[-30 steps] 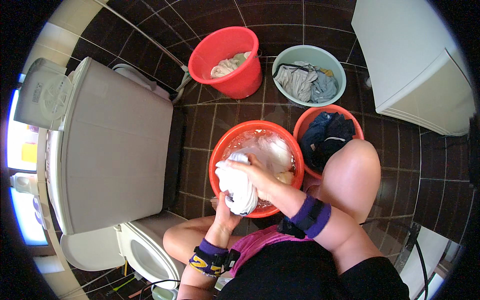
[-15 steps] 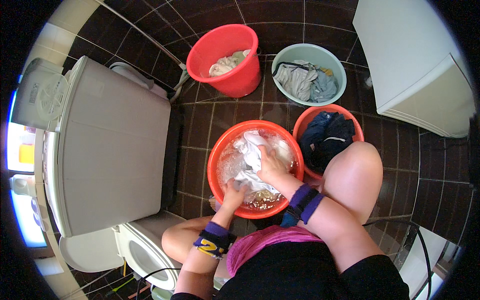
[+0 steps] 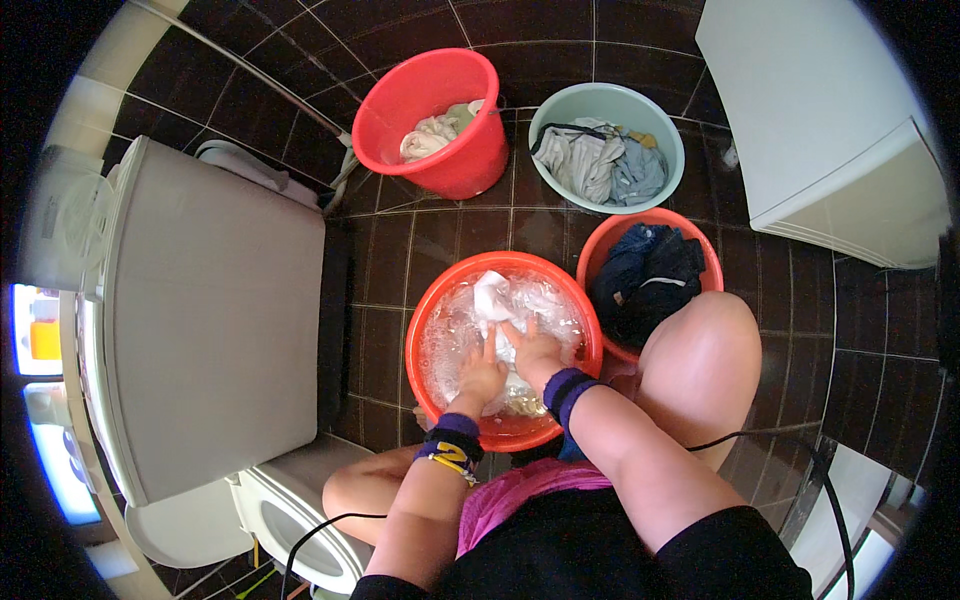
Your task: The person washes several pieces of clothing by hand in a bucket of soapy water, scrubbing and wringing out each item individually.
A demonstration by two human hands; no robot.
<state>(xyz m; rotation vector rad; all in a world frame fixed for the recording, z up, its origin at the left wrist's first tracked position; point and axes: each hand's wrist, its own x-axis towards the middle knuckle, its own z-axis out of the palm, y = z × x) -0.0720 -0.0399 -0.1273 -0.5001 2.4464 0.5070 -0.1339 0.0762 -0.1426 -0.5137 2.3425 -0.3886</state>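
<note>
Hands [image 3: 538, 357] side by side, fingers [image 3: 490, 343] forward, on white cloth [image 3: 492, 296]

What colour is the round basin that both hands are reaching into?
The round basin is bright orange-red, showing best in the head view.

Suds and water hide much of the white cloth [image 3: 491, 295], and it is hard to say whether the left hand [image 3: 480, 378] and right hand [image 3: 537, 356] grip it or merely press it. The right knee [image 3: 705, 345] covers part of the basin [image 3: 598, 248] of dark clothes. The lower edge cuts off the black top [image 3: 580, 550]; the upper, the white cabinet [image 3: 800, 120].
</note>
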